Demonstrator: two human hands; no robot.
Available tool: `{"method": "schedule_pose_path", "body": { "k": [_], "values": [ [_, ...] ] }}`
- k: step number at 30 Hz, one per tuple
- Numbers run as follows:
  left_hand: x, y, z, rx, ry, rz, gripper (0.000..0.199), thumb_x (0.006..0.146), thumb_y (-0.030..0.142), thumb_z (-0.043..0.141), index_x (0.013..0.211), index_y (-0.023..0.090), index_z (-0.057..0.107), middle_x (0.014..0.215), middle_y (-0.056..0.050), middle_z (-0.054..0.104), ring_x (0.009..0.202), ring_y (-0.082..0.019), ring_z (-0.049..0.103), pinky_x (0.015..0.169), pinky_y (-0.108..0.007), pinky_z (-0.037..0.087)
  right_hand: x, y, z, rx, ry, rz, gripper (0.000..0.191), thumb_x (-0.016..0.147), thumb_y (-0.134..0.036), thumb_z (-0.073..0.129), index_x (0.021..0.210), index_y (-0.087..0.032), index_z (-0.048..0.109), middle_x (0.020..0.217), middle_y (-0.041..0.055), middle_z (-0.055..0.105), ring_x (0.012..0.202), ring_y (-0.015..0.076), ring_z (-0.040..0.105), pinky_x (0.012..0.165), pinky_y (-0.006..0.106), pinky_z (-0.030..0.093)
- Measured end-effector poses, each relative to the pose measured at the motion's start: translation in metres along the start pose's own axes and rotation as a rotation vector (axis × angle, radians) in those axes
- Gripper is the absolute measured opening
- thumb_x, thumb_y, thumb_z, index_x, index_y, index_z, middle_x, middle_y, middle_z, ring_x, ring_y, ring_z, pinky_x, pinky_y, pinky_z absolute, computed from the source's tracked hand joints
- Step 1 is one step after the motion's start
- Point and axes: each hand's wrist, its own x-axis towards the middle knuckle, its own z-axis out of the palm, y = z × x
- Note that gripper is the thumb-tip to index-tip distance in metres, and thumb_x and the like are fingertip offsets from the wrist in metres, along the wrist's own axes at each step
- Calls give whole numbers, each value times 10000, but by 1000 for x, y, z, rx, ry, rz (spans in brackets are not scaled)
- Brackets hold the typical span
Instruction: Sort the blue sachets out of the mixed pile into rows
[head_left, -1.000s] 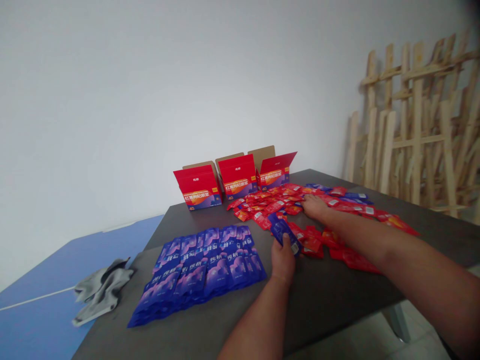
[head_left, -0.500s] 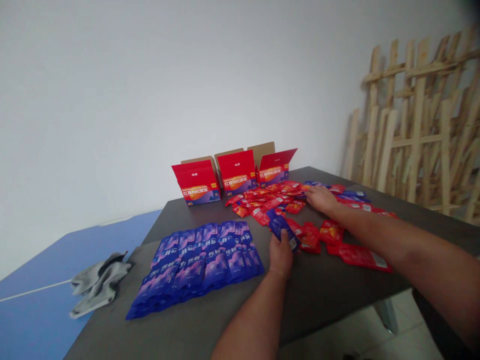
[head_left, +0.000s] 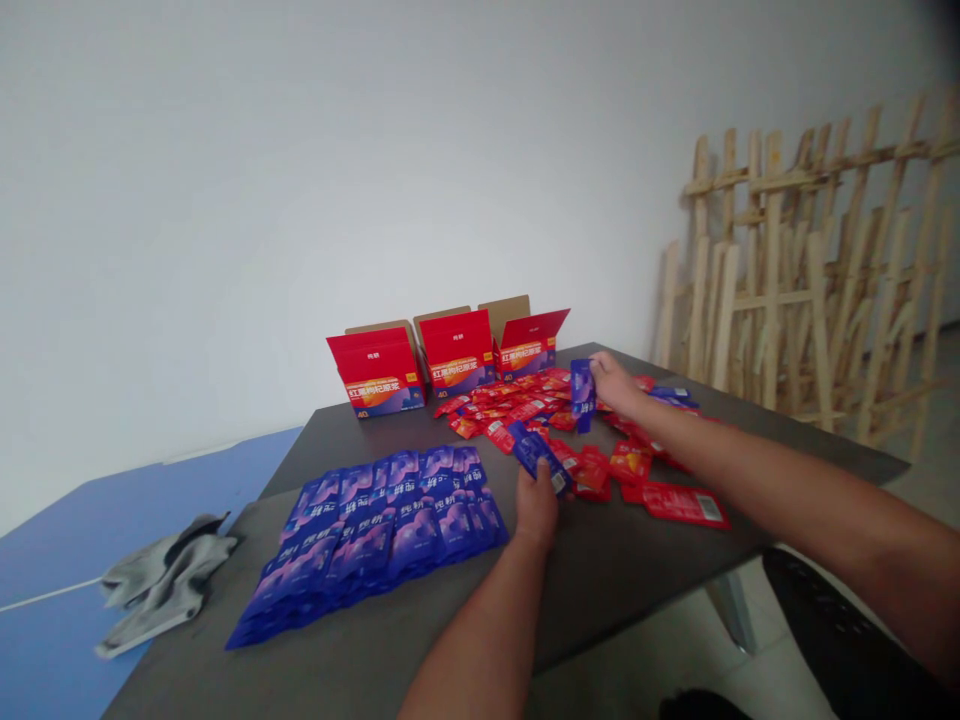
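Observation:
My left hand [head_left: 537, 505] is closed on a blue pouch [head_left: 534, 450] near the front of the red pile. Higher up, my right hand [head_left: 609, 381] pinches another blue pouch [head_left: 582, 392], which hangs upright above the pile. Under and around it lie several red pouches [head_left: 525, 408], loosely heaped, with a few blue pouches [head_left: 675, 396] at the right. Left of my left hand, many blue pouches [head_left: 420, 530] lie in overlapping rows on the dark table [head_left: 337, 660].
Three open red boxes [head_left: 457, 368] stand in a row at the table's back edge. A grey cloth [head_left: 169, 580] lies at the left, over a blue surface [head_left: 52, 530]. Wooden frames [head_left: 772, 290] lean against the wall at the right.
My right hand has risen from the pile with a blue pouch in its fingers. My left hand still holds its pouch. The view has shifted slightly to the right.

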Motion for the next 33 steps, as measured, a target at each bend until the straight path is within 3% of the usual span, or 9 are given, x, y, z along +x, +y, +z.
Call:
{"method": "schedule_pose_path", "body": {
  "k": [5, 11, 15, 18, 21, 29, 33],
  "values": [
    [-4, 4, 2, -35, -68, 17, 432, 810, 443, 562, 1144, 172, 528, 944, -66, 649, 702, -152, 627, 583, -267, 534, -43, -26, 29, 65, -48, 16, 243, 944, -305, 284, 895, -199, 497, 875, 82, 615, 814, 195, 567, 729, 287, 407],
    [-11, 8, -1, 30, -176, 78, 550, 686, 389, 710, 1167, 195, 526, 1004, -66, 649, 810, -199, 634, 571, -284, 540, -75, -42, 60, 46, -73, 130, 229, 925, -303, 289, 960, -211, 496, 886, 111, 642, 857, 238, 601, 698, 313, 432],
    [-7, 6, -4, 32, -124, 152, 485, 739, 391, 655, 1166, 197, 531, 1027, -68, 640, 801, -188, 627, 556, -267, 532, -85, -46, 72, 365, -71, 142, 245, 911, -401, 335, 1012, -248, 497, 906, 52, 660, 871, 201, 614, 723, 309, 486],
    [-5, 4, -5, 29, -81, 153, 451, 753, 408, 635, 1130, 177, 542, 978, -73, 644, 745, -177, 622, 518, -254, 519, -94, -48, 77, 618, -209, 182, 300, 831, -494, 492, 972, -235, 545, 870, 40, 678, 796, 196, 639, 670, 302, 514],
    [-6, 4, -4, 38, -78, 147, 452, 755, 426, 634, 1120, 176, 542, 964, -74, 646, 745, -180, 626, 496, -237, 511, -102, -48, 78, 719, -292, 236, 363, 737, -532, 609, 906, -211, 590, 850, 34, 691, 743, 199, 648, 645, 303, 521],
    [-12, 8, -4, 61, -34, 150, 531, 782, 507, 585, 1203, 193, 507, 1061, -92, 629, 814, -196, 638, 518, -237, 530, -106, -40, 81, 886, -190, 391, 431, 707, -609, 600, 873, -211, 592, 814, 45, 691, 737, 211, 654, 621, 298, 528],
    [-13, 7, -5, 38, -6, 160, 555, 792, 546, 551, 1211, 187, 496, 1064, -91, 637, 780, -189, 646, 538, -256, 537, -109, -39, 87, 1183, -221, 460, 434, 721, -599, 598, 930, -220, 561, 771, 27, 682, 660, 200, 645, 566, 303, 520]
  ]
}}
